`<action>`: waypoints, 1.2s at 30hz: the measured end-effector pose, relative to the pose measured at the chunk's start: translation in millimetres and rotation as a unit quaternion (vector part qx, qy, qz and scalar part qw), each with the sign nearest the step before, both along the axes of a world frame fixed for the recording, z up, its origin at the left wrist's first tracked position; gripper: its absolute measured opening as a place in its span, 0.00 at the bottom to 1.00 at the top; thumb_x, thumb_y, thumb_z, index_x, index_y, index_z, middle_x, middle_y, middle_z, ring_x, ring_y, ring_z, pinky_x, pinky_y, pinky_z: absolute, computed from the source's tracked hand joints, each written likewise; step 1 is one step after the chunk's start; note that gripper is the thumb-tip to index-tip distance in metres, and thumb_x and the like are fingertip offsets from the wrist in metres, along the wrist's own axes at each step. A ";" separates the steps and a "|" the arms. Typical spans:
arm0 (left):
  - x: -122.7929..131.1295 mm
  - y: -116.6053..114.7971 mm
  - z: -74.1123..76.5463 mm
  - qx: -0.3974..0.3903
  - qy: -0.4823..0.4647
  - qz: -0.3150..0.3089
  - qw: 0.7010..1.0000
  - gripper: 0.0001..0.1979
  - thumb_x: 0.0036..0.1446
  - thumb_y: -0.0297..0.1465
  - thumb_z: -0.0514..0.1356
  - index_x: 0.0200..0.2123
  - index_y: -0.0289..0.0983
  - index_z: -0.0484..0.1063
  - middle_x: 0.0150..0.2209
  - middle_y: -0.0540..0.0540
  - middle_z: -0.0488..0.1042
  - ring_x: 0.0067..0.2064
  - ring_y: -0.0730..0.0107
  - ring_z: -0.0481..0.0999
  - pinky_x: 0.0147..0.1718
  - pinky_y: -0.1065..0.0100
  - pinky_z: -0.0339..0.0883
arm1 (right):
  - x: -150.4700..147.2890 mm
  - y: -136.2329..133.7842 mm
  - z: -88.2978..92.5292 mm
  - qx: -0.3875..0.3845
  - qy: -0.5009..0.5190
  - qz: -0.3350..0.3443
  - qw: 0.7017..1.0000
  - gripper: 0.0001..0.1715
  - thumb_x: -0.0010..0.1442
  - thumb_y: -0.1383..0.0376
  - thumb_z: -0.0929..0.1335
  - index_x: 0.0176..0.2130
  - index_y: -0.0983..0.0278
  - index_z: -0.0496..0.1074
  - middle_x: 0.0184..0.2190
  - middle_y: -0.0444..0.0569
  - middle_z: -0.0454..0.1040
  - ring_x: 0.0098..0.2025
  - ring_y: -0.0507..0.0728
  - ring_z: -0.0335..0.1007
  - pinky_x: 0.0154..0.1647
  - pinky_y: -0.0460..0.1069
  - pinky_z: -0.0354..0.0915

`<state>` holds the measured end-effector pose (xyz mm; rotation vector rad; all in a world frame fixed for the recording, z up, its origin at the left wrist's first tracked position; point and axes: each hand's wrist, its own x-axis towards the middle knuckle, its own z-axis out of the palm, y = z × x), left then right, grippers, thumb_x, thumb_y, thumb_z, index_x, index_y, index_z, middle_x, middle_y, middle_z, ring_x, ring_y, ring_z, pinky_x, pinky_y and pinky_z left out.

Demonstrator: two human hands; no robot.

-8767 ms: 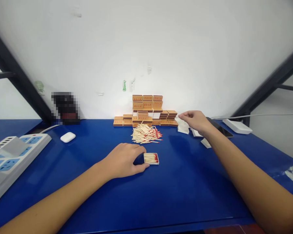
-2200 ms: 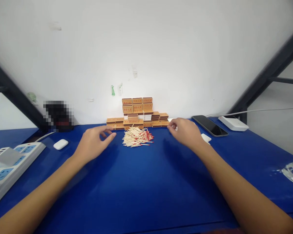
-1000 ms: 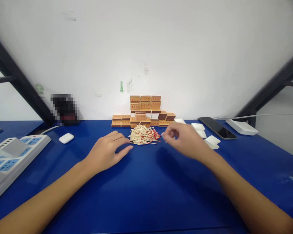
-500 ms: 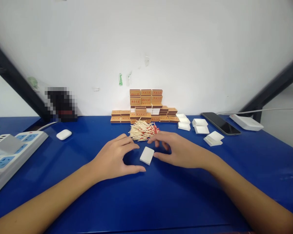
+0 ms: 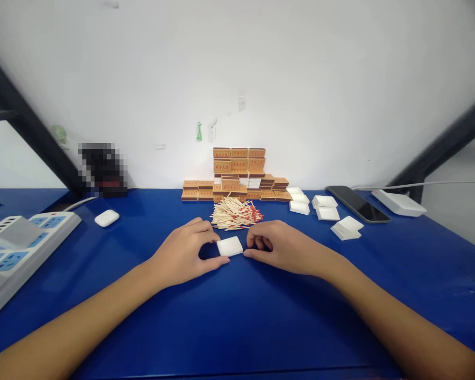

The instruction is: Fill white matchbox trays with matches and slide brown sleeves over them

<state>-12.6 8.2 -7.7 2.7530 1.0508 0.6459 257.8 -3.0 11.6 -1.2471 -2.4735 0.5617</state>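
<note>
A small white matchbox tray [image 5: 229, 246] lies on the blue table [image 5: 237, 316] between my hands. My left hand [image 5: 184, 253] pinches its left end between thumb and fingers. My right hand [image 5: 279, 247] touches its right end with curled fingertips. Just behind the tray lies a heap of loose red-tipped matches [image 5: 235, 214]. Orange matchboxes [image 5: 237, 174] are stacked against the white wall behind the heap.
Several empty white trays [image 5: 326, 211] lie to the right, beside a black phone [image 5: 358, 203] and a white box with a cable [image 5: 398, 202]. A white earbud case [image 5: 106, 217] and a power strip [image 5: 19, 248] sit at the left.
The filled tray seen first is gone from the table centre. My right hand brought a white tray from the right side to the centre, and both hands have closed on its ends.
</note>
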 end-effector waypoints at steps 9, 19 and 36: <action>-5.1 4.7 -0.8 0.001 0.002 -0.009 1.000 0.18 0.64 0.46 0.66 0.47 0.38 0.80 0.42 0.43 0.77 0.44 0.58 0.76 0.42 0.59 0.73 | 7.6 10.6 -7.8 0.051 0.014 -0.038 0.998 0.08 0.66 0.66 0.69 0.33 0.60 0.74 0.24 0.41 0.70 0.26 0.51 0.63 0.30 0.49 0.55; -4.1 1.4 0.4 -0.008 0.010 -0.017 1.000 0.16 0.65 0.44 0.66 0.48 0.40 0.80 0.42 0.43 0.77 0.46 0.57 0.76 0.42 0.58 0.73 | -8.1 25.2 -23.4 0.123 0.039 -0.049 0.990 0.13 0.65 0.65 0.72 0.50 0.62 0.74 0.38 0.47 0.74 0.37 0.55 0.69 0.39 0.50 0.64; -9.1 1.4 4.4 0.010 0.037 -0.020 0.999 0.16 0.64 0.43 0.67 0.44 0.36 0.80 0.40 0.44 0.77 0.44 0.58 0.77 0.40 0.60 0.71 | -37.8 74.5 54.4 0.109 -0.064 -0.050 0.991 0.05 0.61 0.65 0.74 0.39 0.63 0.79 0.33 0.48 0.78 0.33 0.55 0.70 0.33 0.50 0.59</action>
